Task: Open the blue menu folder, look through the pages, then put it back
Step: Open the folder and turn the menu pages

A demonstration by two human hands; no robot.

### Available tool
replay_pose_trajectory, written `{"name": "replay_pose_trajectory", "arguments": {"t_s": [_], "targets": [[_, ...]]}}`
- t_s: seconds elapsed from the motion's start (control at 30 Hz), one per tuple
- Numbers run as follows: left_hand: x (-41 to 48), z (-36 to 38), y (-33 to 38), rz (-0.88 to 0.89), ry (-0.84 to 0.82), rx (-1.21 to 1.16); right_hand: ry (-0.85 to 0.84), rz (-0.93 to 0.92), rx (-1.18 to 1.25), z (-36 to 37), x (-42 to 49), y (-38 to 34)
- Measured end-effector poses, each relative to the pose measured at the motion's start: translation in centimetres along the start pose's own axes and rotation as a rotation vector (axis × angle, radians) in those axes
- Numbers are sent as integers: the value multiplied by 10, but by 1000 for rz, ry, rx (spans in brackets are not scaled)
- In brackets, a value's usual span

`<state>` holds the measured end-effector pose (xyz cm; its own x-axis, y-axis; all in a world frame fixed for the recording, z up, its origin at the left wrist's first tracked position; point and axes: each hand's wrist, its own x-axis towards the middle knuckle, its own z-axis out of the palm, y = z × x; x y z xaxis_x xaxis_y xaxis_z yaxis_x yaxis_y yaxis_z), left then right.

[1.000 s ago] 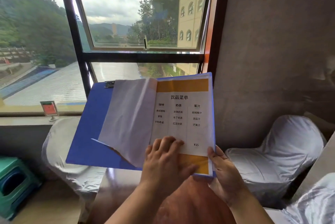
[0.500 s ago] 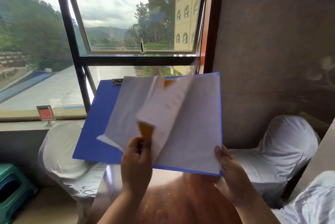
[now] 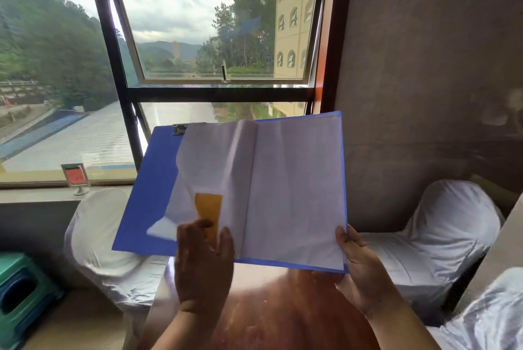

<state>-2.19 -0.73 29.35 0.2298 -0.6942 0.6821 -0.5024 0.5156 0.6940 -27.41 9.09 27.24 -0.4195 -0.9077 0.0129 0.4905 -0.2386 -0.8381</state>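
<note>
The blue menu folder is held open in the air above a reddish-brown table, tilted toward me. Its right side shows a blank white page. On the left side lie turned pages, one with a curled corner that shows an orange band. My left hand rests on the bottom of the turned pages near the spine, fingers pressing them flat. My right hand grips the folder's lower right corner, thumb on the page. A metal clip sits at the top of the left cover.
White-covered chairs stand at left and right of the table. A small red sign holder stands on the window sill. A green stool is at the lower left. A grey wall rises on the right.
My left hand lifted the printed drinks page from the right side and swung it over to the left. A blank white page now shows on the right. My right hand kept its grip.
</note>
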Motion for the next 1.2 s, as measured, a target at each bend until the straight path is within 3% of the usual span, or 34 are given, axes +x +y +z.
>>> {"name": "replay_pose_trajectory", "arguments": {"t_s": [0.1,0.27,0.33,0.5,0.57,0.63,0.7,0.9,1.07,1.13,1.2], "targets": [[-7,6,4,420,60,148,-9,9,3,3,1,4],[-23,11,12,700,-38,306,-9,-2,-17,7,0,6],[-20,13,13,614,-83,362,-16,0,-23,4,1,6],[-1,10,-2,21,-236,366,5,-17,-21,-8,4,4],[-1,7,-6,63,-297,362,10,-14,-37,-10,4,3],[-7,8,1,321,-405,381,8,-7,-48,-6,4,4],[-15,12,16,446,-438,227,-16,-3,-17,-4,6,9],[-25,27,40,401,-457,280,-104,26,-25,5,8,16],[-12,30,36,570,-346,228,-101,-7,-39,9,4,14],[-2,29,32,498,-307,161,-113,-8,-33,5,4,9],[7,24,25,149,-244,-35,-135,-16,-51,1,3,2]]}}
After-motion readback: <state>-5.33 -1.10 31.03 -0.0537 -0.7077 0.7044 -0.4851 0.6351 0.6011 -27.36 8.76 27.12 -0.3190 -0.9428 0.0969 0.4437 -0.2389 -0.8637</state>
